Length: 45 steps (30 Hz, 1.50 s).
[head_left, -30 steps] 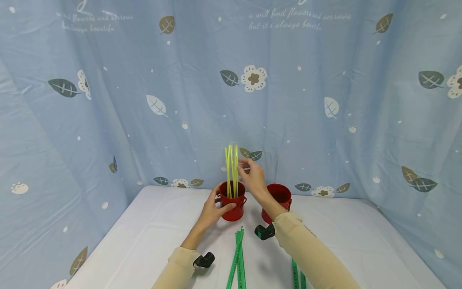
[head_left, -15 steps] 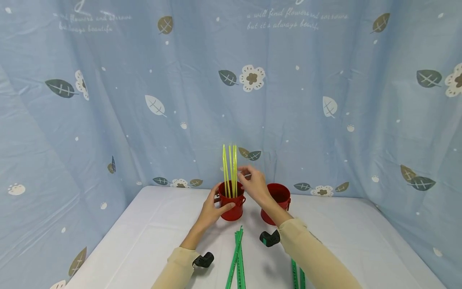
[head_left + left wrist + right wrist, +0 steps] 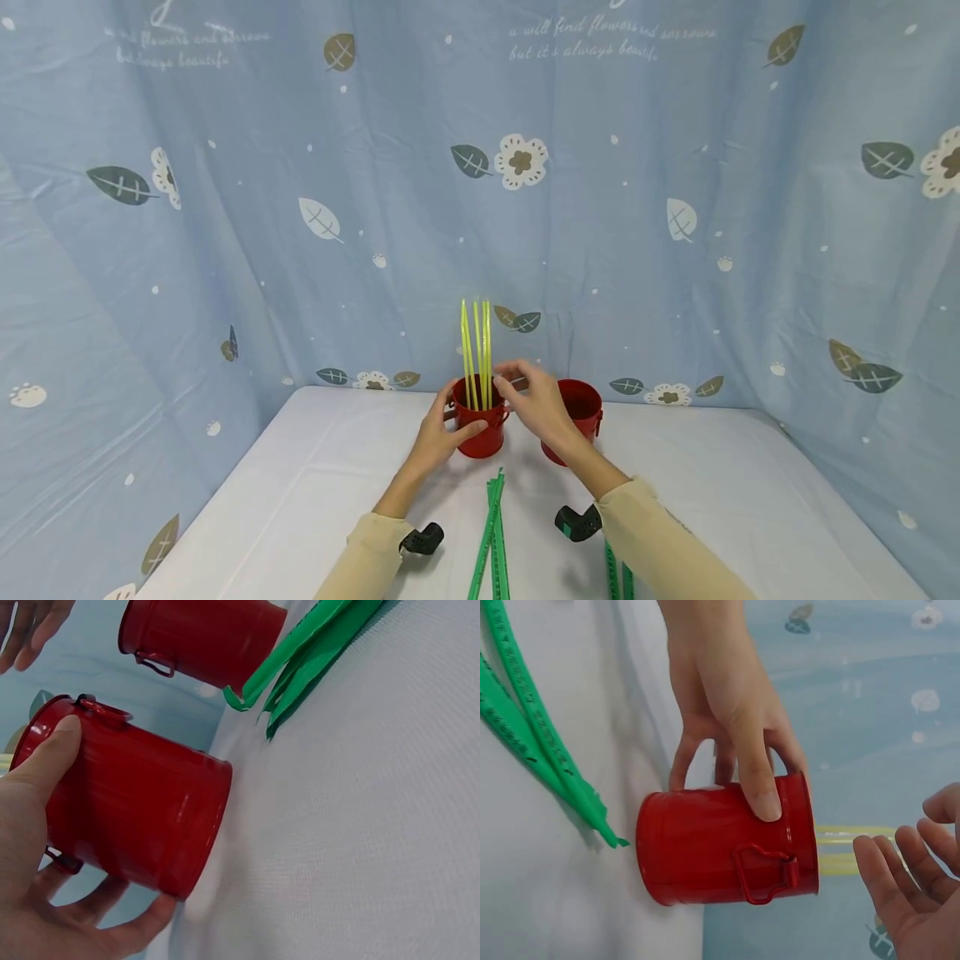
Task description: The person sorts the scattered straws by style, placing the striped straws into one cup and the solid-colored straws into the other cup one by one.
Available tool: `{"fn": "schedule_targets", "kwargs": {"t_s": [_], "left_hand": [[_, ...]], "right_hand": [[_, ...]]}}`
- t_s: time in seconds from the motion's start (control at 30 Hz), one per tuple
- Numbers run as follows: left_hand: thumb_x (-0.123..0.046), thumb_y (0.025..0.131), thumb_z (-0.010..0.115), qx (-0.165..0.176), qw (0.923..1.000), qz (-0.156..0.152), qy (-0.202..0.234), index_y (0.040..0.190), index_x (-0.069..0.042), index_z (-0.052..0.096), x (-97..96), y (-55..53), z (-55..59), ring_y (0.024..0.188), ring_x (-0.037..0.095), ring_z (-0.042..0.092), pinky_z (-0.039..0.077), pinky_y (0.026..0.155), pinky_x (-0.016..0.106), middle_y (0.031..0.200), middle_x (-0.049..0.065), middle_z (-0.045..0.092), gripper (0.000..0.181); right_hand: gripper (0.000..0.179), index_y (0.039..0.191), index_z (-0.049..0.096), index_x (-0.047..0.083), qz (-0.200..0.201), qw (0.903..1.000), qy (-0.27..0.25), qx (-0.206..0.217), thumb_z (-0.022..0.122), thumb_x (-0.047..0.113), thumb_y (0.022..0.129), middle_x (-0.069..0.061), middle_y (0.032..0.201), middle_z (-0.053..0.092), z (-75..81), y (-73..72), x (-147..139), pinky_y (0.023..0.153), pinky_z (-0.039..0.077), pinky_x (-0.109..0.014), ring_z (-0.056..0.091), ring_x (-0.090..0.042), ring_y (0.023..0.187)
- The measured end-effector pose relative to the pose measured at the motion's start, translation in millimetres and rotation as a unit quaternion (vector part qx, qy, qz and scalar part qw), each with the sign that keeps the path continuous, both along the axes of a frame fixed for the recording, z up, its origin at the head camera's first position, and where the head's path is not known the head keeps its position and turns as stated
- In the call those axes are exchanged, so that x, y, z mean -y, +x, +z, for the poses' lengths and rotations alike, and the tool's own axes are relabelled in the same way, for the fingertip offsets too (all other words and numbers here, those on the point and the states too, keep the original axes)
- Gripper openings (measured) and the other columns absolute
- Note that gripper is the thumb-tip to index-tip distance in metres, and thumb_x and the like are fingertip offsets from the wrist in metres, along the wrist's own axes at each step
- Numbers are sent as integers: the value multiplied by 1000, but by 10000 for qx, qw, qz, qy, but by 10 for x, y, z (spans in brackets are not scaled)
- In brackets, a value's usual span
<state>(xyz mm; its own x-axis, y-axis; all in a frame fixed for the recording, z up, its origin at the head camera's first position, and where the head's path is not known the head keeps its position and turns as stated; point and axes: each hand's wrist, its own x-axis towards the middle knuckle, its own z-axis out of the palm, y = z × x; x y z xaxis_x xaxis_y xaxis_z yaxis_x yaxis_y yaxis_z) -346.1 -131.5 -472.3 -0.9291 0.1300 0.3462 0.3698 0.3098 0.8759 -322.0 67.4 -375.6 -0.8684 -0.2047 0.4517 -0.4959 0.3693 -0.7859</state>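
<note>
The left hand (image 3: 435, 433) holds the left red bucket (image 3: 481, 443) with yellow sticks (image 3: 489, 350) in it. The right hand (image 3: 538, 406) is loose, just right of the sticks.

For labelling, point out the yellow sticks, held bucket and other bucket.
Yellow sticks (image 3: 487, 354): head view, middle of one stick.
Held bucket (image 3: 142, 802): left wrist view, side wall.
Other bucket (image 3: 582, 398): head view, inner wall.
</note>
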Motion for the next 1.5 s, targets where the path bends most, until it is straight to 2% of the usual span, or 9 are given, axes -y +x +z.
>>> {"fn": "schedule_targets", "kwargs": {"t_s": [0.1, 0.17, 0.23, 0.4, 0.7, 0.87, 1.03, 1.23, 1.5], "left_hand": [[-24, 85, 77, 37, 10000, 1, 41, 156, -11, 23, -20, 12, 16, 130, 42, 48, 44, 105, 59, 147, 18, 45, 90], [-20, 86, 77, 37, 10000, -11, 59, 156, -9, 23, -27, 19, 25, 129, 44, 48, 44, 103, 61, 147, 20, 44, 89], [-24, 85, 78, 25, 10000, 12, 31, 155, -12, 25, -16, -22, -27, 128, 41, 50, 46, 102, 60, 147, 17, 45, 89], [-31, 83, 79, -1, 9999, 7, -100, 155, -15, 27, 16, -23, -8, 127, 37, 52, 49, 101, 55, 147, 13, 45, 90], [-37, 82, 79, 159, 9993, 107, -329, 156, -17, 24, 47, 13, 28, 133, 41, 48, 49, 101, 57, 154, 14, 38, 95], [-39, 82, 78, 155, 9990, 225, -350, 157, -17, 23, 40, 19, 66, 136, 40, 45, 45, 104, 58, 157, 12, 35, 95], [-43, 82, 78, -45, 9976, 478, -498, 156, -17, 26, 16, 30, 138, 139, 40, 41, 40, 107, 62, 155, 14, 36, 94], [-52, 80, 76, -139, 9953, 633, -718, 155, -22, 29, -45, 77, 259, 146, 35, 31, 36, 109, 64, 159, 9, 31, 94], [-50, 79, 77, -731, 9935, 485, -725, 153, -23, 34, -182, 203, 481, 141, 33, 36, 42, 107, 60, 154, 5, 36, 90]], "right_hand": [[22, 117, 66, 11, 54, 10000, -31, 60, 63, 19, 97, -7, 104, 69, -36, 81, -58, 68, 62, -39, 69, -26, 90], [21, 116, 66, 14, 37, 10000, 20, 79, 64, 20, 96, -5, 104, 69, -60, 137, -103, 67, 62, -36, 69, -23, 89], [21, 116, 66, 16, 54, 9999, 40, 91, 65, 21, 95, -4, 104, 69, -83, 193, -158, 66, 61, -32, 69, -20, 86], [25, 118, 66, 15, 71, 9999, 48, 103, 67, 24, 94, -5, 102, 68, -115, 318, -326, 64, 60, -28, 68, -13, 78], [25, 117, 65, 19, -25, 9995, -10, 300, 68, 26, 94, -3, 98, 67, -244, 522, -614, 64, 60, -28, 68, -25, 80], [29, 121, 62, 16, -7, 9985, 68, 551, 67, 24, 94, -5, 101, 67, -306, 628, -748, 63, 60, -27, 68, -24, 80], [30, 121, 62, 20, -22, 9981, 170, 596, 67, 30, 93, -5, 99, 67, -327, 696, -876, 61, 59, -28, 65, -11, 72], [34, 122, 60, 16, 52, 9966, 338, 752, 68, 32, 93, -7, 96, 66, -392, 786, -997, 58, 59, -27, 64, -9, 74], [41, 127, 57, 9, 34, 9931, 488, 1066, 67, 30, 93, -13, 100, 66, -517, 874, -1151, 57, 58, -25, 64, -11, 75]]}}
